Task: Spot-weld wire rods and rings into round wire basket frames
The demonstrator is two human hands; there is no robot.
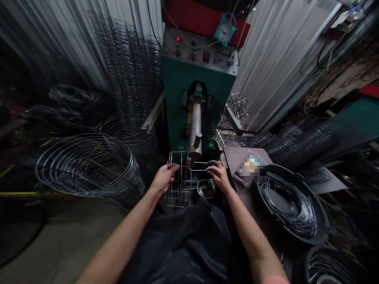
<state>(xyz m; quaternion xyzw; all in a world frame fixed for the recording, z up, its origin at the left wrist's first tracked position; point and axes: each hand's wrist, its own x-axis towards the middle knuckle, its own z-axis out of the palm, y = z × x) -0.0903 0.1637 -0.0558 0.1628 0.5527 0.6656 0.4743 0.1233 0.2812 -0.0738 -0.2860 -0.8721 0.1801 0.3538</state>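
My left hand (162,178) grips the left end of a wire frame (180,185), a cage of curved hoops joined by straight rods. My right hand (219,176) holds the frame's rods at the right side. The frame sits just below the tip of a thick metal cylinder (194,130) on a green welding machine (189,90), and the tip looks close to the rods. A small round glass bowl (206,188) lies beneath the frame near my right hand. My lap hides the frame's lower part.
Large coils of bright wire (89,165) stand to the left. A black tub of bent wires (284,205) sits to the right beyond a dark metal worktop (239,157). Finished wire racks (232,118) are stacked beside the machine, with corrugated white walls behind.
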